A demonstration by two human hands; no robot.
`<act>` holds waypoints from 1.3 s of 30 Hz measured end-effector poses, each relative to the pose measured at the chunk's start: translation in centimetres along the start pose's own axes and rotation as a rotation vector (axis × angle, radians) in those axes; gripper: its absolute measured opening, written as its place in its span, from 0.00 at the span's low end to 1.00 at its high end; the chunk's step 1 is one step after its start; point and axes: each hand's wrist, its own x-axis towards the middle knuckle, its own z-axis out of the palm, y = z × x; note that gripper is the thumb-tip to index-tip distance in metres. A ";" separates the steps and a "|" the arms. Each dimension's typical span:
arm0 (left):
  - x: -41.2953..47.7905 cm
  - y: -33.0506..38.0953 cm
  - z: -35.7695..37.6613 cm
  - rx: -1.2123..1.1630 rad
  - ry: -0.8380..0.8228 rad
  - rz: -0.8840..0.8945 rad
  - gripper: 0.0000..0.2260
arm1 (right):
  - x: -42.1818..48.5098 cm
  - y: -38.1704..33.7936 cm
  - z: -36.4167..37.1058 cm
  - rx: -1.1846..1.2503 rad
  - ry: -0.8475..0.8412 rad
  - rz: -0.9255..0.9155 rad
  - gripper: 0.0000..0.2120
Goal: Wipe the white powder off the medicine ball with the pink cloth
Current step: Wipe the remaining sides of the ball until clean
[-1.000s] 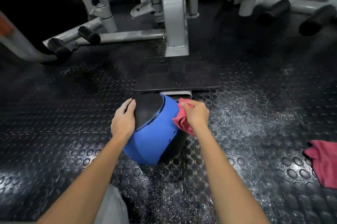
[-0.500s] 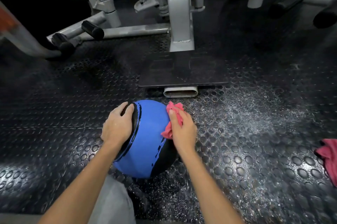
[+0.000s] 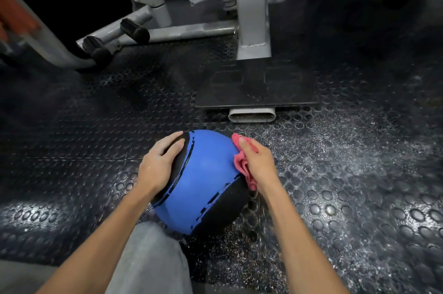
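A blue and black medicine ball (image 3: 203, 181) sits on the studded black rubber floor in front of my knee. My left hand (image 3: 159, 162) lies flat on the ball's upper left side, over a black panel, fingers straight. My right hand (image 3: 257, 162) presses the bunched pink cloth (image 3: 242, 164) against the ball's right side, fingers laid over it and thumb tucked behind. No white powder shows on the ball's visible blue face.
White powder is scattered on the floor (image 3: 359, 150) right of the ball. A grey gym machine post (image 3: 253, 18) on a black base plate (image 3: 256, 92) stands just beyond. Grey frame tubes with black end caps (image 3: 134, 30) lie at the back left. My grey-trousered knee (image 3: 148, 257) is below the ball.
The ball has turned, its blue panel now facing up. My right hand with the cloth slid down along its right side. The second pink cloth at right has left the view.
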 end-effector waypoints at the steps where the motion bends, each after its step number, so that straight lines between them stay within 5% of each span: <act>1: 0.0 0.1 0.0 -0.010 0.002 -0.007 0.08 | -0.6 -0.2 0.4 -0.119 0.036 -0.069 0.13; 7: 0.7 0.3 -0.3 -0.038 -0.010 -0.025 0.10 | -5.4 -1.7 5.4 -0.525 0.049 -0.705 0.14; 13: 1.1 2.2 1.9 0.177 0.123 -0.161 0.18 | 2.4 -2.9 1.5 -0.185 -0.032 -0.123 0.18; 20: 3.7 5.4 4.7 0.334 0.034 -0.210 0.29 | -5.0 -0.8 2.8 -0.498 0.198 -0.672 0.14; 25: 2.3 4.5 3.5 0.271 -0.199 0.201 0.36 | 1.5 -1.7 -1.7 -0.302 0.106 -0.384 0.13; 28: 0.3 4.2 4.6 0.235 -0.053 0.351 0.33 | 4.3 -1.4 -3.9 -0.232 0.113 -0.121 0.18; 30: 0.6 5.1 6.1 0.297 0.057 0.326 0.27 | 3.9 -1.1 -3.8 -0.363 0.229 -0.179 0.19; 34: 3.0 7.1 7.7 0.372 0.047 0.257 0.20 | -1.6 -0.9 -0.8 -0.543 0.475 -0.585 0.16; 37: 4.9 7.6 7.5 0.358 -0.061 0.206 0.25 | -1.6 -0.4 -1.1 -0.619 0.437 -0.741 0.17; 39: 5.9 7.4 6.5 0.259 -0.197 0.181 0.25 | 0.9 -0.4 -2.5 -0.560 0.345 -0.682 0.17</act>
